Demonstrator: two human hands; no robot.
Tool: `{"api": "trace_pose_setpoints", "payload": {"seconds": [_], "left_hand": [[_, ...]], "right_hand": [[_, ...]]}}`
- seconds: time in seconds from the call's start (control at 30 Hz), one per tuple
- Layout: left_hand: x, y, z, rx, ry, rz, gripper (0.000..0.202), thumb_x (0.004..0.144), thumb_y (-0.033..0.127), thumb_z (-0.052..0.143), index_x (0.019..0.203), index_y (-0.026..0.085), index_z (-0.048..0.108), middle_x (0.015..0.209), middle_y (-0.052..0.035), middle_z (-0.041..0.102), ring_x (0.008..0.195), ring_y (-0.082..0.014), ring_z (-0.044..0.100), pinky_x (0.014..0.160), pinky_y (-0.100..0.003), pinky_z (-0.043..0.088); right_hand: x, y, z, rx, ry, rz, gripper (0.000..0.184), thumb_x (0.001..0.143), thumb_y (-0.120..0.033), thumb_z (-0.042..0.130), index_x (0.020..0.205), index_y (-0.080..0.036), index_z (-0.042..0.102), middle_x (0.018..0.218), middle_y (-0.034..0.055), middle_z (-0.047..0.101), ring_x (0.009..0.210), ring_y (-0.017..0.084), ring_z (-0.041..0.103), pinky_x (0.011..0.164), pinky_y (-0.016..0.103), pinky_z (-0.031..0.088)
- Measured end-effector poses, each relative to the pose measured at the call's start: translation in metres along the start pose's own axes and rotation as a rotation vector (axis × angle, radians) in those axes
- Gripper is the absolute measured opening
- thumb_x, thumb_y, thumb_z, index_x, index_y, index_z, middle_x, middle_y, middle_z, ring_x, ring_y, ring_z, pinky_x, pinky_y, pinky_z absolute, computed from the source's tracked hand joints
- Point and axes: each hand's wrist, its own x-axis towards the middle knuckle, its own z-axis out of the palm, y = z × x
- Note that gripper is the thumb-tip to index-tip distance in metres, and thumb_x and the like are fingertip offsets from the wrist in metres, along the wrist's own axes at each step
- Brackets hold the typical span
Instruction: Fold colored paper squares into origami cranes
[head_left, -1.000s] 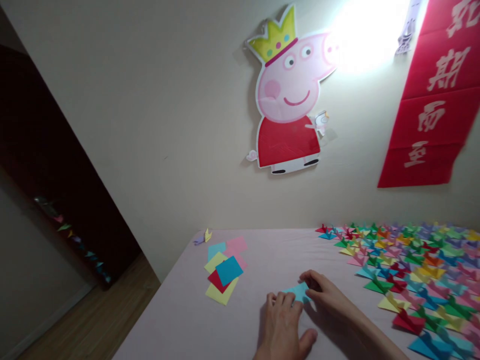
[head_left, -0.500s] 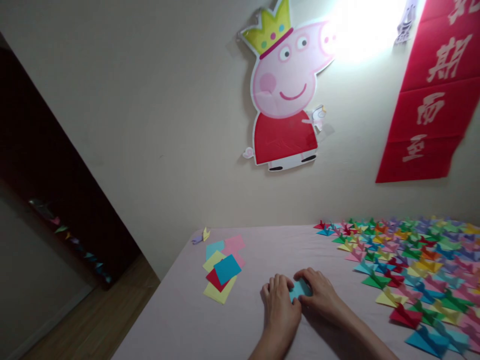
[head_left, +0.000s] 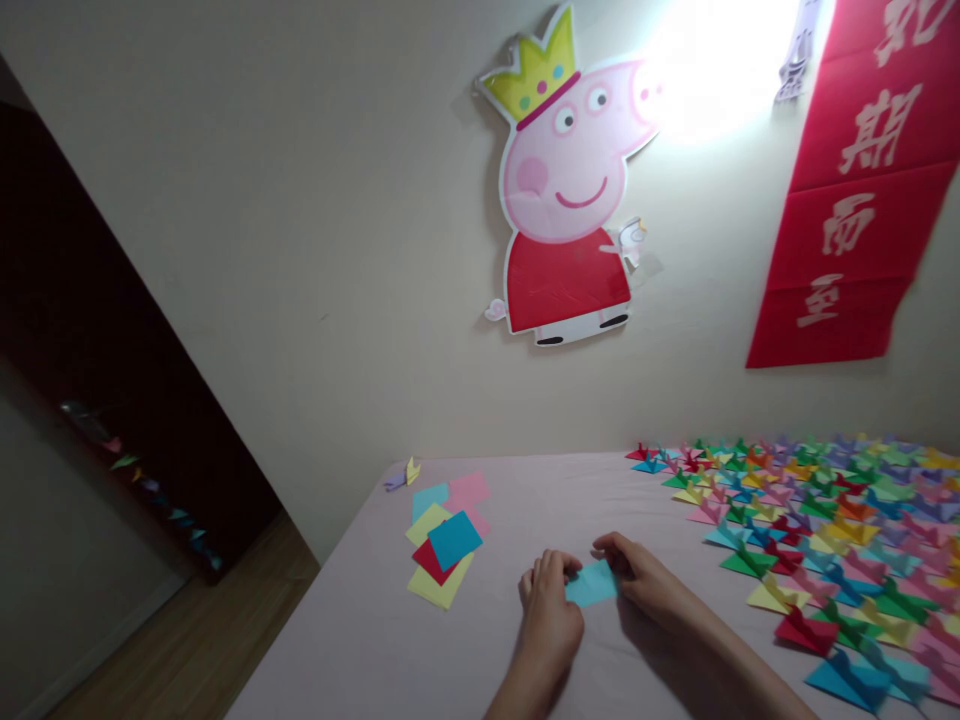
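Nearest, the left hand, whose fingers' hold I cannot tell, and the right hand, forefinger and thumb apart, are at opposite ends of a light-blue paper on the table, with loose coloured sheets farther left and a pig cutout on the wall beyond.

Exposure dim and uneven. Glare at upper right burns the wall to white and washes out the snout of the pig cutout. Cutout's shadow hugs its left edge; another darkens the tabletop below the right hand. Door nearly black. Farthest folded papers soft. Left-side verticals lean strongly.
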Motion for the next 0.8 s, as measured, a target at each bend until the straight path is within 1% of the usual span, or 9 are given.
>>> {"api": "trace_pose_setpoints", "payload": {"seconds": [0.1,0.3,0.37,0.47,0.53,0.6,0.67,0.73,0.8], "left_hand": [[-0.001,-0.004,-0.001,-0.002,0.016,-0.004,0.069,0.048,-0.009,0.034,0.105,0.024,0.052,0.114,-0.0001,0.062,0.11,-0.0165,0.055,0.096,-0.03,0.036],[-0.007,-0.008,0.0,0.018,0.056,0.06,0.08,0.052,-0.01,0.035,0.124,0.023,0.048,0.129,-0.004,0.056,0.121,-0.0176,0.049,0.105,-0.031,0.035],[-0.009,-0.007,0.001,0.025,0.057,0.075,0.078,0.054,-0.008,0.037,0.125,0.023,0.047,0.13,-0.0044,0.055,0.123,-0.019,0.049,0.106,-0.033,0.035],[-0.011,-0.006,0.002,-0.004,0.062,0.11,0.075,0.058,-0.006,0.039,0.125,0.025,0.048,0.129,-0.0034,0.057,0.121,-0.019,0.05,0.106,-0.035,0.036],[-0.012,-0.007,0.001,-0.042,0.069,0.121,0.073,0.059,-0.005,0.04,0.125,0.026,0.049,0.128,-0.003,0.058,0.12,-0.0191,0.051,0.106,-0.035,0.037],[-0.012,-0.008,-0.002,-0.126,0.081,0.123,0.071,0.062,-0.003,0.043,0.127,0.026,0.049,0.129,-0.0038,0.058,0.119,-0.0198,0.052,0.106,-0.035,0.038],[-0.011,-0.01,-0.005,-0.267,0.086,0.124,0.074,0.063,0.0,0.046,0.133,0.024,0.045,0.131,-0.0054,0.057,0.121,-0.0203,0.051,0.106,-0.034,0.038],[-0.007,-0.013,-0.008,-0.436,0.069,0.113,0.08,0.061,0.002,0.048,0.138,0.023,0.04,0.135,-0.0061,0.055,0.126,-0.0202,0.049,0.108,-0.032,0.036],[-0.003,-0.017,-0.008,-0.6,0.047,0.102,0.081,0.059,0.007,0.05,0.138,0.022,0.039,0.129,-0.0049,0.058,0.121,-0.0199,0.052,0.105,-0.031,0.038]], "right_hand": [[-0.002,0.0,-0.003,0.072,0.003,-0.006,0.045,0.055,-0.019,0.043,0.097,-0.021,0.059,0.085,0.004,0.069,0.084,0.022,0.067,0.077,0.032,0.051],[-0.01,-0.009,-0.006,0.199,-0.023,0.018,0.044,0.06,-0.023,0.047,0.101,-0.021,0.061,0.084,0.0026,0.067,0.084,0.022,0.065,0.077,0.032,0.05],[-0.014,-0.013,-0.002,0.118,-0.013,0.03,0.044,0.063,-0.026,0.052,0.104,-0.021,0.063,0.084,0.002,0.066,0.085,0.023,0.064,0.08,0.034,0.049],[-0.019,-0.021,0.006,-0.114,0.025,0.037,0.042,0.063,-0.028,0.059,0.104,-0.024,0.068,0.086,0.0028,0.066,0.089,0.025,0.061,0.087,0.039,0.044],[-0.021,-0.026,0.01,-0.203,0.018,0.015,0.032,0.067,-0.031,0.061,0.097,-0.027,0.071,0.087,0.0031,0.068,0.091,0.026,0.06,0.09,0.041,0.04],[-0.022,-0.031,0.011,-0.208,0.005,-0.014,0.02,0.07,-0.032,0.061,0.084,-0.026,0.072,0.084,0.003,0.068,0.09,0.026,0.059,0.09,0.041,0.038],[-0.022,-0.035,0.01,-0.104,0.006,-0.028,0.014,0.071,-0.034,0.06,0.073,-0.023,0.069,0.077,0.0028,0.067,0.084,0.025,0.059,0.085,0.039,0.04],[-0.021,-0.037,0.009,0.136,0.004,-0.007,0.021,0.074,-0.042,0.061,0.07,-0.022,0.064,0.071,0.0015,0.063,0.074,0.023,0.058,0.074,0.035,0.042],[-0.02,-0.036,0.008,0.417,-0.002,0.046,0.033,0.074,-0.054,0.064,0.07,-0.021,0.061,0.066,-0.0008,0.06,0.064,0.019,0.054,0.064,0.03,0.041]]}}
